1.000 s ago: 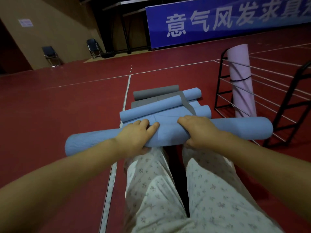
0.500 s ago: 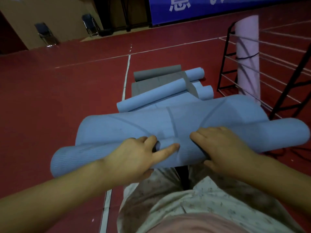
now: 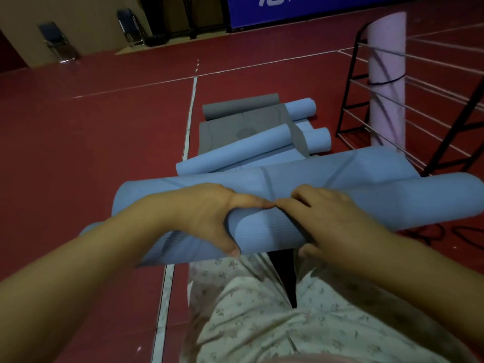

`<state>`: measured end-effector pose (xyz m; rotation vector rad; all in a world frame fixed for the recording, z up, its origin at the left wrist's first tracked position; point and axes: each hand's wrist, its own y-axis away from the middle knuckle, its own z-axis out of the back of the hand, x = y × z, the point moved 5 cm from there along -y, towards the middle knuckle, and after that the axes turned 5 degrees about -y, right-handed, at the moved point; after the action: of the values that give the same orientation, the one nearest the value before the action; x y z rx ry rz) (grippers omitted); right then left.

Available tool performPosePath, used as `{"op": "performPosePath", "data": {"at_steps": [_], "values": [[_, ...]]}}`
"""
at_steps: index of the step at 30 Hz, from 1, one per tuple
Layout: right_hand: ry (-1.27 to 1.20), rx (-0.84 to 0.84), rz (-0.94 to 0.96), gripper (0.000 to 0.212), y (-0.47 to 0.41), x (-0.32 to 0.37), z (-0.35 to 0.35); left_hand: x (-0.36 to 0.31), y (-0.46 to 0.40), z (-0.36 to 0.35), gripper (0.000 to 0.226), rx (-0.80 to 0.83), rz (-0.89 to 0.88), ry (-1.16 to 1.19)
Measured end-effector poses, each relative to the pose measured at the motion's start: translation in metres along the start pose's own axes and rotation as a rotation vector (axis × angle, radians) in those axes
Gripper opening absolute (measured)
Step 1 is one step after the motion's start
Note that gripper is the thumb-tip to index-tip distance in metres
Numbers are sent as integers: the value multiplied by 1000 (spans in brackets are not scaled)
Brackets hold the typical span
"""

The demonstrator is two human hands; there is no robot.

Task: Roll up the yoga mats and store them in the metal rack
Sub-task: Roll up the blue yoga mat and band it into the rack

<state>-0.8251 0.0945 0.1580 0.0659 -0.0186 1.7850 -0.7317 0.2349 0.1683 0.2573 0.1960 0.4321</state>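
Observation:
A blue yoga mat (image 3: 264, 231), rolled into a thick tube, lies across my lap, with its loose flap (image 3: 327, 171) spreading away from me. My left hand (image 3: 209, 213) wraps over the roll near its middle, thumb underneath. My right hand (image 3: 335, 221) grips it just to the right, and the fingertips of both hands almost meet. On the floor beyond lie several more rolled blue mats (image 3: 235, 150) and a grey mat (image 3: 241, 107). The black metal rack (image 3: 351, 82) stands at the right, holding an upright pink rolled mat (image 3: 387, 74).
Red sports floor with a white line (image 3: 190, 111) runs ahead. Black cords (image 3: 445, 231) lie on the floor under the roll's right end. Two folding chairs (image 3: 57, 43) stand by the far wall, next to a blue banner (image 3: 301, 6).
I have lifted the blue roll off the floor and drawn it toward my lap. Its outer flap came loose and spread out. My hands have closed in together at the middle.

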Motion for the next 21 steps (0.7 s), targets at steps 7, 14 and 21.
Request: {"op": "performPosePath", "data": {"at_steps": [7,14,21], "values": [[-80,20,47,64,-14,-9,4,15,-22,6,84,303,15,311],[-98,170,122,66,-39,-16,12,1,-2,10,87,192,105,27],[-152,331,137,68,-64,-23,20,-51,4,2,72,-348,115,-578]]}}
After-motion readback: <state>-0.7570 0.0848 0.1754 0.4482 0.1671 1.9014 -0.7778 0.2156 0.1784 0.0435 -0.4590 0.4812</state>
